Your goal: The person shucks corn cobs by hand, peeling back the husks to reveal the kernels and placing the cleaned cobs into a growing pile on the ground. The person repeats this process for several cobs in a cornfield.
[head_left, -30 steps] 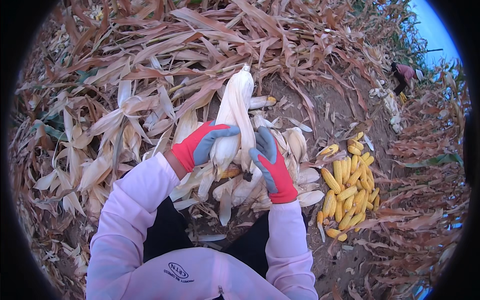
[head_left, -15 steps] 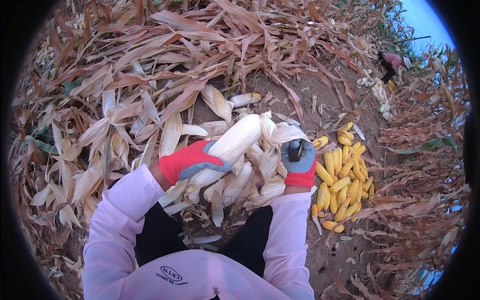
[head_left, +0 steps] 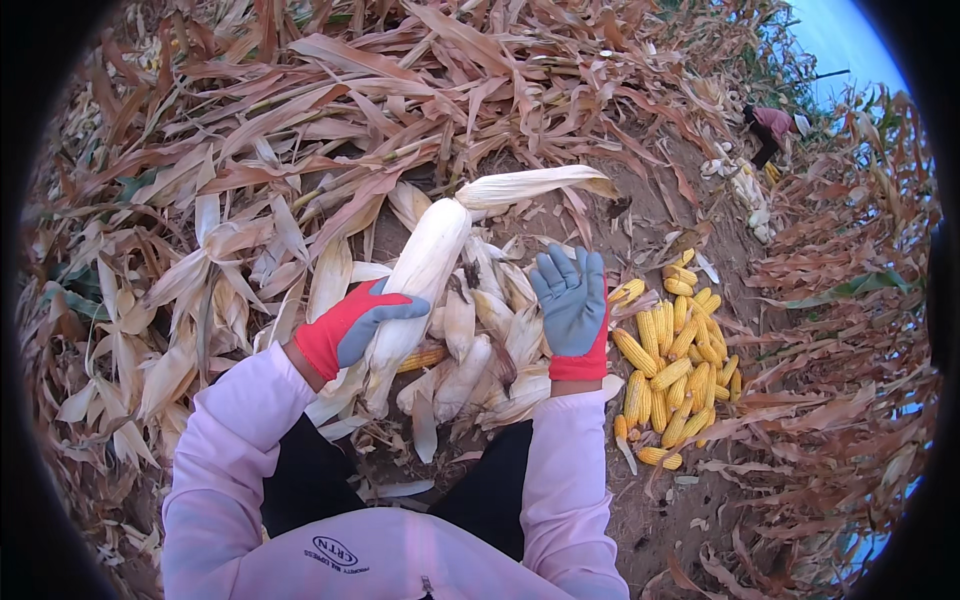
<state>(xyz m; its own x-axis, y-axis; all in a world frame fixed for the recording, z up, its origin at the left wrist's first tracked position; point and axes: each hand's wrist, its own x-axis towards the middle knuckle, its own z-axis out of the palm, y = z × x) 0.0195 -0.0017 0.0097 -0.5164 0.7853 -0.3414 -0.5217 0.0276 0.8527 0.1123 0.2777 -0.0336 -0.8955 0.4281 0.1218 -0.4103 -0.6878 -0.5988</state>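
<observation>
My left hand (head_left: pixel 357 325), in a red and grey glove, is closed around the lower part of a large ear of corn (head_left: pixel 425 260) in pale husk. The ear stands tilted, its top leaning away and to the right. From that top a loose strip of husk (head_left: pixel 535 186) stretches out rightward. My right hand (head_left: pixel 573 300), gloved alike, is apart from the ear, with its grey palm showing and fingers stretched; nothing shows in it. Below and between the hands lies a heap of husked-over ears (head_left: pixel 466 378). A yellow cob (head_left: pixel 422 358) peeks out beside the held ear.
To the right of my right hand is a pile of bare yellow cobs (head_left: pixel 672 375) on brown soil (head_left: pixel 640 500). Dry stalks and leaves (head_left: pixel 400 90) cover the ground ahead and to the left. A person (head_left: pixel 772 128) bends over at the far right, near another pale heap (head_left: pixel 747 195).
My right hand was closed at the husk by the ear's top; its fingers have opened and let go. The ear has tipped more upright, and the husk strip now extends freely.
</observation>
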